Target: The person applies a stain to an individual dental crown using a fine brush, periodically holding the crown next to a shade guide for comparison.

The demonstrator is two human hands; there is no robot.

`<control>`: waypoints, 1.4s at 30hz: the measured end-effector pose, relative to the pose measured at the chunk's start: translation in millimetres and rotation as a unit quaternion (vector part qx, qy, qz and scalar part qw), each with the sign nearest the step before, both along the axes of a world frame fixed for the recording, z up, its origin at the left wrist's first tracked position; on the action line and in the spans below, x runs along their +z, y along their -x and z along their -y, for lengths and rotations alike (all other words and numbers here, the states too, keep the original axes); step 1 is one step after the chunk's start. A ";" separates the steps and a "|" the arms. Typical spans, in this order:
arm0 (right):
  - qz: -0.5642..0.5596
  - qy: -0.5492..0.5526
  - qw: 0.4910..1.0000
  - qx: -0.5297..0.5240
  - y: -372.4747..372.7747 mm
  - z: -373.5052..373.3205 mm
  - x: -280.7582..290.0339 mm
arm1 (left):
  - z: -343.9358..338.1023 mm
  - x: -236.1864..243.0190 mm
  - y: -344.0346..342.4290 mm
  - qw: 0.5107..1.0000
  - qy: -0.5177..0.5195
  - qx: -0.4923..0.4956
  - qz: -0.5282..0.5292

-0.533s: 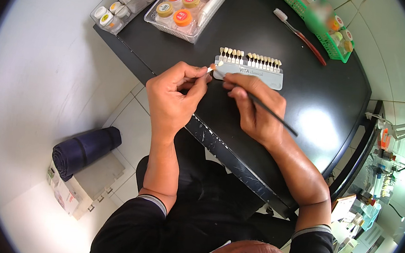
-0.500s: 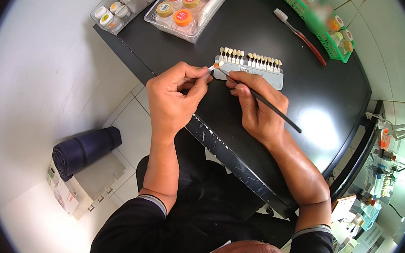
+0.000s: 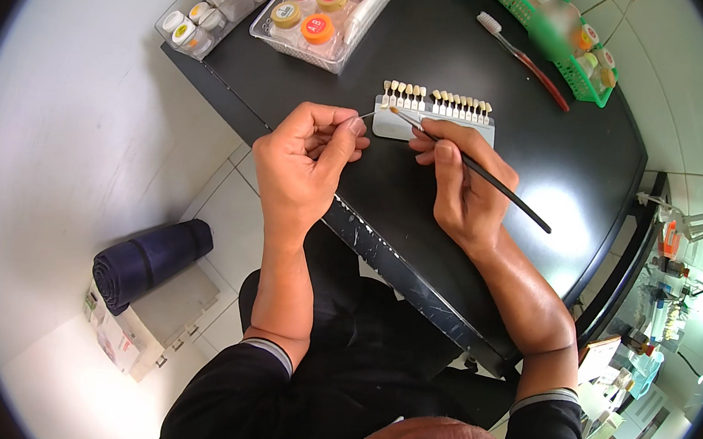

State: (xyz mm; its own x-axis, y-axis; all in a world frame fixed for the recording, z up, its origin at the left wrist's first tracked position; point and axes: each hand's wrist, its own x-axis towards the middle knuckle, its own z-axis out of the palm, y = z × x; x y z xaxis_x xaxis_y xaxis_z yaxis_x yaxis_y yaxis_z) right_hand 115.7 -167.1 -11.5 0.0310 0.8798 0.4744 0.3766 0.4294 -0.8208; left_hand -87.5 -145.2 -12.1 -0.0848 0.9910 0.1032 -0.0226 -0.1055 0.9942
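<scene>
Left hand (image 3: 314, 153) pinches a thin stick (image 3: 368, 115) with a small pale tip between thumb and index finger, right hand (image 3: 472, 176) grips a paintbrush (image 3: 508, 196) pen-style, bristles just beside that tip; I can't tell if they touch. On my feed both working ends sit over the grey holder (image 3: 438, 132) on the black table (image 3: 372, 171), tooth-shaped samples (image 3: 462, 105) lined along its far edge. Beyond it I see a toothbrush (image 3: 526, 62), a green basket (image 3: 590, 91) upper right, jars (image 3: 318, 28) upper left.
</scene>
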 end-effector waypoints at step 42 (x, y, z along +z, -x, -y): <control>0.088 -0.018 0.995 0.034 3.5 0.2 9.2 | -0.8 0.3 6.0 0.998 -0.033 -0.031 -0.035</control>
State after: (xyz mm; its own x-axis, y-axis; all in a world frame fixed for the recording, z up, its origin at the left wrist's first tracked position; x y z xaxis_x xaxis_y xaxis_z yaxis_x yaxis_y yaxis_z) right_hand 112.1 -167.3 -2.3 -0.1140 0.8592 0.4988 0.4828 0.4867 -0.7280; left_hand -93.5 -144.4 -11.8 -0.0136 0.9849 0.1729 0.0390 -0.1722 0.9843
